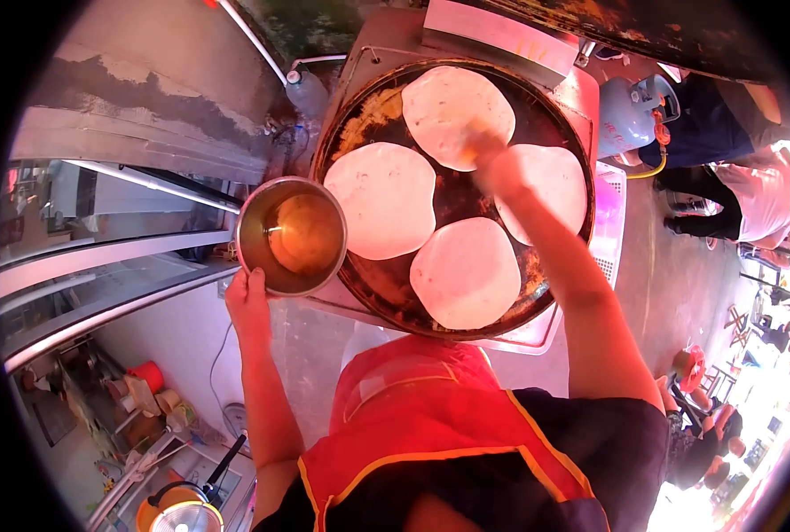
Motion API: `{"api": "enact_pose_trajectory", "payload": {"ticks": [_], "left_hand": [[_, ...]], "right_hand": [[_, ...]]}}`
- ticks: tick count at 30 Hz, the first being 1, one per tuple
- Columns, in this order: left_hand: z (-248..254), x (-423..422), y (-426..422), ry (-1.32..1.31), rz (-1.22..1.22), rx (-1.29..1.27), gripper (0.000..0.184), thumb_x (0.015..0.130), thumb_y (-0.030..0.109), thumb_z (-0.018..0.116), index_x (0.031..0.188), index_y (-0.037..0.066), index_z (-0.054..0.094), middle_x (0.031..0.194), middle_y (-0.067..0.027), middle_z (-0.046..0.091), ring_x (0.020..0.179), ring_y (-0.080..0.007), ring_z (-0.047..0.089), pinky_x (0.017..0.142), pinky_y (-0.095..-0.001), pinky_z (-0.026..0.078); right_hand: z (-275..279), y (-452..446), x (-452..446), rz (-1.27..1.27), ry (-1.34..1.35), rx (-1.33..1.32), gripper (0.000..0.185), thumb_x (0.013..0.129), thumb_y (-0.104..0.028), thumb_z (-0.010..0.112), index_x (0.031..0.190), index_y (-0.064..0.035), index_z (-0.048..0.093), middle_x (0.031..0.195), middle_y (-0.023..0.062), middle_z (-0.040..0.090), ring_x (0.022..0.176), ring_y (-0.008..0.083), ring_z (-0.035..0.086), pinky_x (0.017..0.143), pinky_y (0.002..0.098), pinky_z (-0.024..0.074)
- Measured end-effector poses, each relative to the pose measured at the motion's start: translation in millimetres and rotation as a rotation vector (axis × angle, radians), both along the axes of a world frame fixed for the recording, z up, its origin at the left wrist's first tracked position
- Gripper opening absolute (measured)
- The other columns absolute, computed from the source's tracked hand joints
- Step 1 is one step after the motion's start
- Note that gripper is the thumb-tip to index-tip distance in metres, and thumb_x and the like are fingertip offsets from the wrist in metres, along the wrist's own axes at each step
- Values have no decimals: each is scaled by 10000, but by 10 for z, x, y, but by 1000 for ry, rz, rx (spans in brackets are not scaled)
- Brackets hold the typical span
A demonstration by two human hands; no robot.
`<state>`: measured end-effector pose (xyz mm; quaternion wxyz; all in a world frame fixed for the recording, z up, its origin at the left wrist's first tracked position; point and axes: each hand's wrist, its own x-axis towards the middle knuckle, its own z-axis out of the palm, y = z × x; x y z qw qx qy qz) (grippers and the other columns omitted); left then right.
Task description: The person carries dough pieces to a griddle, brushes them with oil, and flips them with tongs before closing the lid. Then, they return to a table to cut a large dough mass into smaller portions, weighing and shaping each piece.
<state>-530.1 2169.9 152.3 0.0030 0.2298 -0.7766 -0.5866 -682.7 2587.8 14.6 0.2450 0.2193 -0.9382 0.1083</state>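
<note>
My left hand (pixel 249 306) grips the rim of a round metal bowl (pixel 247 253), with the thumb over its near edge. Yellowish liquid that looks like oil (pixel 306 232) lies in it. Several pale flatbreads (pixel 466 273) rest on a large round griddle (pixel 444 191) with a dark, browned surface. Over the lower right of the far flatbread (pixel 448 102), my right hand (pixel 504 170) is smeared by motion. Its fingers look closed around a blurred brownish thing whose kind I cannot make out. The bowl is beside the left flatbread (pixel 381 199), level with the griddle's left edge.
A blue-grey gas cylinder (pixel 630 115) with a yellow hose stands right of the griddle. A plastic bottle (pixel 306 91) is at the back left. Window frames (pixel 120 248) run along the left. Other people (pixel 758 199) are at the far right.
</note>
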Motion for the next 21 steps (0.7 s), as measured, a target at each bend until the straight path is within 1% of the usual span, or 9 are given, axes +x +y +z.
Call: {"api": "enact_pose_trajectory", "payload": {"ticks": [2,8,11,13,14,16,18,20,21], "left_hand": [[39,14,59,-8,37,7,244,908,157,482,930,-55,601,772,-60,611,642,-101,568,554,-259,496],[169,269,19,-8,40,-143,250,896,163,491,910,-62,600,763,-82,622,632,-129,587,559,-279,503],[74,368,-63,-3,94,-122,260,899,162,485,908,-73,596,731,-83,622,606,-134,603,552,-273,505],[157,405,-65,5,113,-106,256,898,153,482,909,-76,595,727,-85,621,590,-130,604,550,-269,506],[204,507,-63,-11,124,-94,254,898,148,480,909,-78,594,725,-86,621,582,-128,605,548,-267,507],[239,610,-122,-27,151,-78,239,899,136,477,899,-74,592,721,-81,616,570,-126,602,545,-261,505],[208,661,-206,-20,171,-30,237,899,136,476,895,-71,590,721,-78,614,573,-129,604,543,-258,504],[119,708,-352,-13,162,-37,236,899,140,476,890,-68,588,720,-77,612,574,-131,605,548,-257,503],[81,746,-405,-17,154,-38,236,899,141,476,887,-66,588,719,-77,611,575,-133,605,550,-256,503]], "right_hand": [[260,-568,419,145,-86,-16,277,714,-74,600,983,-123,644,961,78,623,791,243,610,703,325,513],[808,-1338,504,74,-666,-1008,139,777,-86,638,913,-63,656,864,92,653,699,200,641,566,302,496],[-134,-1441,214,83,-929,-1462,178,830,-160,658,917,-6,641,786,49,646,671,129,626,525,272,494],[-379,-1142,-168,-165,-933,-1572,165,837,-178,657,888,-21,657,753,28,635,655,124,616,522,273,490],[-231,-979,-279,-188,-833,-1520,183,838,-204,648,845,-23,667,698,35,635,615,124,607,531,283,484],[32,-769,-510,-201,-399,-894,193,840,-211,604,834,-27,663,633,101,625,534,227,594,529,335,476],[554,-1172,-324,-130,-460,-781,119,802,-137,589,868,-64,655,704,110,626,638,275,617,573,359,492],[300,-1557,-77,363,-154,-466,158,748,-77,570,890,-90,638,818,89,628,782,263,621,655,369,507],[273,-1771,179,454,-168,-321,188,728,-58,565,896,-98,637,859,89,622,825,257,613,685,371,507]]}}
